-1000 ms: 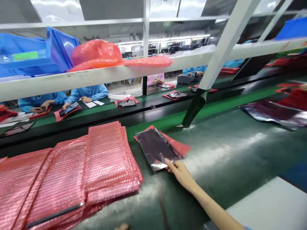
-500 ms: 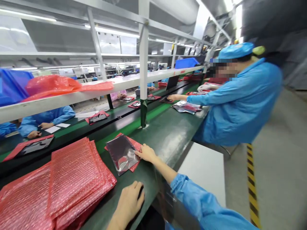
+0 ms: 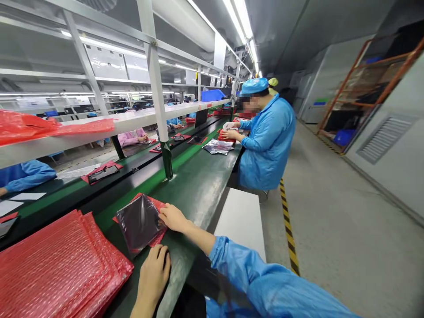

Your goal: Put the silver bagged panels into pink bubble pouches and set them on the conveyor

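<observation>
A dark flat panel in a shiny clear bag [image 3: 137, 223] lies tilted across a red bubble-wrap pouch [image 3: 156, 204] on the green bench. My right hand [image 3: 174, 217] grips the right edge of the bag with its fingers pressed together. Nearer to me, my left hand [image 3: 153, 274] rests on the bench beside the front edge, just below the bag, fingers loosely bent and thumb apart, with nothing seen in it. To its left is a thick stack of red bubble-wrap pouches [image 3: 62, 265].
A white post [image 3: 155, 88] rises beyond the bag and carries a shelf [image 3: 130, 123]. Silvery bags [image 3: 218, 146] lie farther along the bench, before a seated co-worker in blue [image 3: 268, 132]. Panels on red pouches [image 3: 103, 173] sit on the dark conveyor. A white board [image 3: 240, 216] is at the right.
The view has turned right, so the bench scene sits farther left. The co-worker's outstretched arm has drawn back to red pouches. My right hand stays at the bag's edge; my left still rests on the bench.
</observation>
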The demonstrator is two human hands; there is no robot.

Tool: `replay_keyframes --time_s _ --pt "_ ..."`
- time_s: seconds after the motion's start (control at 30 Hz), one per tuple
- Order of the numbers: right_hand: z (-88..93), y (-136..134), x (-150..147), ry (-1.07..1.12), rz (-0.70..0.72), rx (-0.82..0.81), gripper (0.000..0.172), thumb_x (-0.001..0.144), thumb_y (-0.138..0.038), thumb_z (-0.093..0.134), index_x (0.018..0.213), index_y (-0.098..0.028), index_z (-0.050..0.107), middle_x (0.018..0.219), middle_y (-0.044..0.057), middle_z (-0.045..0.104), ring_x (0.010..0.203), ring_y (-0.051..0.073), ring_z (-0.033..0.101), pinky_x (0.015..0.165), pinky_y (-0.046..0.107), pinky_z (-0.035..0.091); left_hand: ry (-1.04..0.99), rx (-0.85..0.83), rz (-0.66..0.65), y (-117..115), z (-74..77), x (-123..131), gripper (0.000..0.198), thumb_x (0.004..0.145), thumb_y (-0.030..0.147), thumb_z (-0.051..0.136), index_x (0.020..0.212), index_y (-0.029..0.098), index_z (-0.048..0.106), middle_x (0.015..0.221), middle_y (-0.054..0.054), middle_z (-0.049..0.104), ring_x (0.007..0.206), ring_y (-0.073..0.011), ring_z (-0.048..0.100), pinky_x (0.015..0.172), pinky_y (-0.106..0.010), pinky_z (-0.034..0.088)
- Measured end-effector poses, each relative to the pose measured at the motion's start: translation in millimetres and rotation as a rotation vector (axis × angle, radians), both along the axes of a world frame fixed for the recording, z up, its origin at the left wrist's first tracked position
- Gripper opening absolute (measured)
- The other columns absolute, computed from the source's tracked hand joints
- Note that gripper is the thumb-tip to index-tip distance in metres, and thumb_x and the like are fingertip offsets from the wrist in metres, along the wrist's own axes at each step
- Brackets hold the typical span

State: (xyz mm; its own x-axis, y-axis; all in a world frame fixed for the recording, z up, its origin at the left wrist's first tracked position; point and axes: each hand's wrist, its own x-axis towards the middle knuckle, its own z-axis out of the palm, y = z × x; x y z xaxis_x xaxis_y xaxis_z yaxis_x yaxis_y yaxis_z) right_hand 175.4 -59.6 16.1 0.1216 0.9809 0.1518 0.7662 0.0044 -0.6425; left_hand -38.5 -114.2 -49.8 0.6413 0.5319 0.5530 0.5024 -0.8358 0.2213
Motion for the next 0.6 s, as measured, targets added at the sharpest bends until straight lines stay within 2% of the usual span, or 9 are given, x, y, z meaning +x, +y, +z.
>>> replay_keyframes --time_s 0.13,0.2,0.27,0.37,0.47,0.53,0.6 --pt "22.0 8.4 0.6 0.251 -0.004 0.079 0.027 0.103 -0.032 0.066 0.079 -0.022 0.055 0.084 0.0 0.062 0.085 0.019 0.059 0.092 0.035 0.046 0.068 0.151 0.082 7.5 -9.0 2.4 0.032 0.106 0.024 0.048 0.128 0.018 0.07 0.145 -0.018 0.067 0.133 -0.0325 0.066 0.107 -0.047 0.057" --pt "27.9 19.2 0.8 0.424 -0.025 0.083 0.033 0.101 -0.035 0.068 0.075 -0.023 0.052 0.07 -0.003 0.058 0.073 0.017 0.056 0.083 0.033 0.049 0.109 0.142 0.144 12.9 -13.0 4.1 0.039 0.106 0.029 0.05 0.138 0.015 0.066 0.152 -0.022 0.061 0.139 -0.0361 0.061 0.111 -0.051 0.055" --pt "26.3 28.0 0.9 0.627 -0.048 0.082 0.038 0.099 -0.045 0.07 0.074 -0.023 0.051 0.064 -0.004 0.057 0.067 0.016 0.056 0.074 0.03 0.053 0.152 0.094 0.2 16.2 -13.0 5.9 0.046 0.107 0.035 0.051 0.144 0.012 0.062 0.153 -0.026 0.059 0.139 -0.0385 0.06 0.11 -0.053 0.053" --pt "8.8 27.6 -5.5 0.949 -0.102 0.099 0.043 0.095 -0.063 0.068 0.08 -0.024 0.056 0.068 -0.002 0.063 0.072 0.018 0.064 0.07 0.031 0.059 0.204 -0.013 0.224 12.7 -4.7 6.9 0.049 0.107 0.04 0.053 0.147 0.012 0.06 0.155 -0.024 0.059 0.138 -0.0394 0.058 0.111 -0.054 0.051" --pt "-17.2 18.6 -22.6 1.231 -0.182 0.111 0.046 0.089 -0.071 0.066 0.092 -0.025 0.061 0.085 0.003 0.073 0.088 0.021 0.072 0.079 0.036 0.065 0.196 -0.135 0.227 4.6 8.2 4.2 0.049 0.106 0.042 0.059 0.148 0.016 0.059 0.153 -0.02 0.06 0.139 -0.0366 0.056 0.113 -0.052 0.048" --pt "-32.7 19.4 -35.0 1.367 -0.249 0.11 0.04 0.086 -0.064 0.071 0.097 -0.026 0.062 0.093 0.003 0.075 0.093 0.021 0.074 0.084 0.037 0.066 0.193 -0.197 0.226 2.8 15.0 3.1 0.048 0.102 0.043 0.064 0.143 0.018 0.061 0.145 -0.017 0.065 0.136 -0.0345 0.057 0.112 -0.051 0.048" --pt "-44.4 28.5 -45.4 1.455 -0.322 0.131 0.032 0.082 -0.046 0.079 0.1 -0.027 0.061 0.097 0.0 0.075 0.091 0.019 0.074 0.085 0.035 0.066 0.186 -0.233 0.229 4.2 17.3 3.8 0.047 0.102 0.044 0.065 0.14 0.018 0.062 0.143 -0.015 0.066 0.134 -0.0321 0.058 0.112 -0.048 0.048"
